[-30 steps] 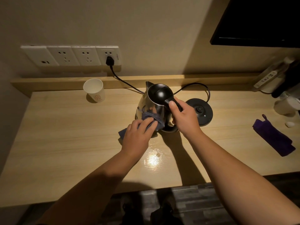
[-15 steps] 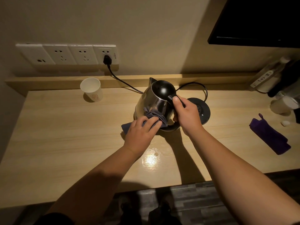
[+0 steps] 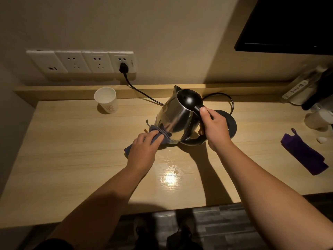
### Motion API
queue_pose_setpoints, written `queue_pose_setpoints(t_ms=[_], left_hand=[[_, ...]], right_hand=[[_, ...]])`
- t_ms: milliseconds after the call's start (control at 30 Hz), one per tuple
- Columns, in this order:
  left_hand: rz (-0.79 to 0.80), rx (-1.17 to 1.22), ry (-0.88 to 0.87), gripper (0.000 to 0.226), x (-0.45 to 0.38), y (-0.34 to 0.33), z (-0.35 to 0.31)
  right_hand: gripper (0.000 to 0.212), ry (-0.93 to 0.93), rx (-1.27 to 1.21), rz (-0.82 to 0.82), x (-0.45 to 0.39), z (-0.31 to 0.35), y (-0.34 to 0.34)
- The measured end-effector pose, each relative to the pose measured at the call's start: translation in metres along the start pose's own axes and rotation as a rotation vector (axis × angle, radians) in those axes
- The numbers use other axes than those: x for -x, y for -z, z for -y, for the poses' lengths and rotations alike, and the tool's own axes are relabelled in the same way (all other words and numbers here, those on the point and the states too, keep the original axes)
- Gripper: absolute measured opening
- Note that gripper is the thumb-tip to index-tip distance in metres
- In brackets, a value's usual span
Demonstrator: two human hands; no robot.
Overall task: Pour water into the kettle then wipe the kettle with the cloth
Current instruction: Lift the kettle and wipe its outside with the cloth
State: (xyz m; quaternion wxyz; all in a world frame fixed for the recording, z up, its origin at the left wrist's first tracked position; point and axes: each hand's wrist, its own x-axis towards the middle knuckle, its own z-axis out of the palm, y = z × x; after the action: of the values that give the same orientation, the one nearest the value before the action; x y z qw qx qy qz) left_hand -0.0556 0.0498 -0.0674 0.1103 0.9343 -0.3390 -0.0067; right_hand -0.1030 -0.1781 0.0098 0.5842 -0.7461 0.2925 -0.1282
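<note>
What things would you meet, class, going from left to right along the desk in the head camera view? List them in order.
Paper cup → left hand pressing the blue cloth → steel kettle → right hand on the kettle's handle → purple cloth lying on the desk.

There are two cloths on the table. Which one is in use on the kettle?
The blue-grey cloth under the left hand, pressed against the lower side of the steel kettle. The purple cloth lies untouched far to the right.
</note>
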Motion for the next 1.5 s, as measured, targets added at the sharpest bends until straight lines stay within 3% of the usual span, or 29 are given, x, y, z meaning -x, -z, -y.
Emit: queue_pose_setpoints(t_ms=[100,333,867,967,1167,1367,1500], left_hand=[[0.001,0.030,0.153,0.068,-0.018,0.008,0.011],[0.068,0.178,0.244,0.055,-0.047,0.012,0.018],[0.038,0.609,0.282,0.041,-0.062,0.010,0.022],[0.061,0.697,0.315,0.040,-0.062,0.013,0.021],[0.100,0.728,0.319,0.038,-0.045,0.008,0.019],[0.101,0.746,0.334,0.040,-0.039,0.013,0.017],[0.082,0.762,0.348,0.040,-0.036,0.017,0.016]], right_hand=[[0.027,0.012,0.009,0.019,0.000,0.000,0.003],[0.028,0.012,0.022,0.085,0.004,-0.005,0.010],[0.048,0.048,0.145,0.365,0.011,-0.010,0.029],[0.062,0.045,0.230,0.413,0.012,-0.011,0.037],[0.062,0.043,0.397,0.617,-0.002,0.004,0.058],[0.061,0.021,0.589,0.950,-0.026,0.045,0.074],[0.067,0.137,0.950,0.843,-0.041,0.059,0.069]])
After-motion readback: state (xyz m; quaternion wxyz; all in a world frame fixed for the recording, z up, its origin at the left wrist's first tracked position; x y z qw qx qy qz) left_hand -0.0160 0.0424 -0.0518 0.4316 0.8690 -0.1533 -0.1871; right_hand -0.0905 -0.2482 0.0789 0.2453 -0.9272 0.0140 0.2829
